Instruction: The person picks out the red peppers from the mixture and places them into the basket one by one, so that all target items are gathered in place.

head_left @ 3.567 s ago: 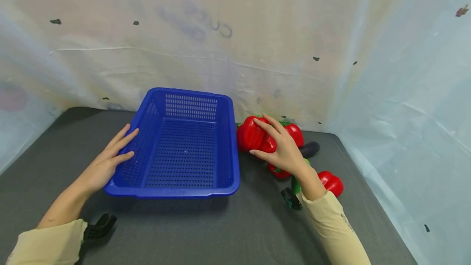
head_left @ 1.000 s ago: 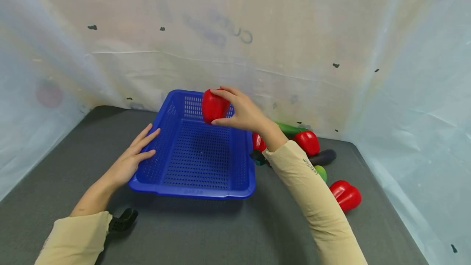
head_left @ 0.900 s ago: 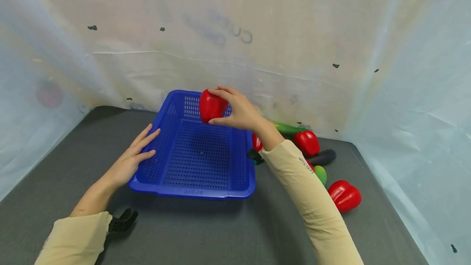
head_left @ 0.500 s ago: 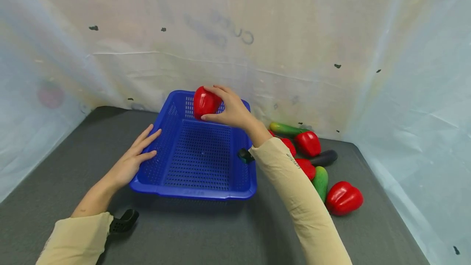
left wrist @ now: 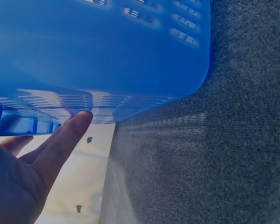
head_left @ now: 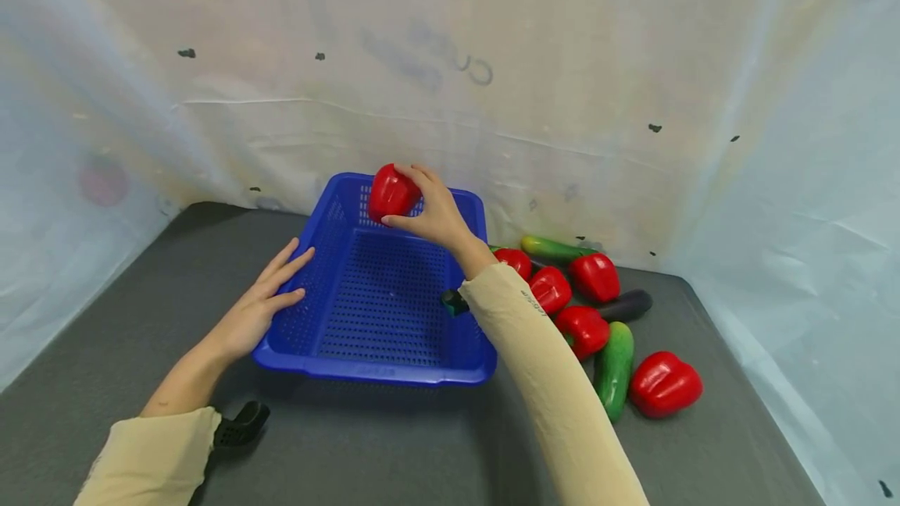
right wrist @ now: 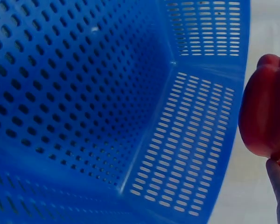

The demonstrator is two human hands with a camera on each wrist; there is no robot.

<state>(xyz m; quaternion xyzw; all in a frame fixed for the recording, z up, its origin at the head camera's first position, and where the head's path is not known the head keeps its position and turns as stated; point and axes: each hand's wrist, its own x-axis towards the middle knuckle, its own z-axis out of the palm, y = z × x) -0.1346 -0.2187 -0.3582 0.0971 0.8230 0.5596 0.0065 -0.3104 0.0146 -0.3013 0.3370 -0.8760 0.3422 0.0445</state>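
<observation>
Glossy red bell pepper [head_left: 392, 194], blocky in shape, is held up at the far rim of the rectangular blue perforated plastic basket [head_left: 373, 372], pinched between thumb and fingers of the right-hand grip [head_left: 437, 213]; whether it touches that rim I cannot tell. Left-hand grip [head_left: 249, 318], fingers spread, rests against the basket's left side. Right of the basket, on the grey fabric-textured worktop [head_left: 366, 451], lie five more red bell peppers [head_left: 664, 385], a long dark-purple eggplant [head_left: 628, 306] and a thick green cucumber [head_left: 614, 372].

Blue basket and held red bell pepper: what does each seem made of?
Blue basket: probably moulded plastic, softly shiny, judging by its rounded rim and regular slots. Red bell pepper: glossy, with bright highlights; real flesh or plastic model, unclear.
</observation>
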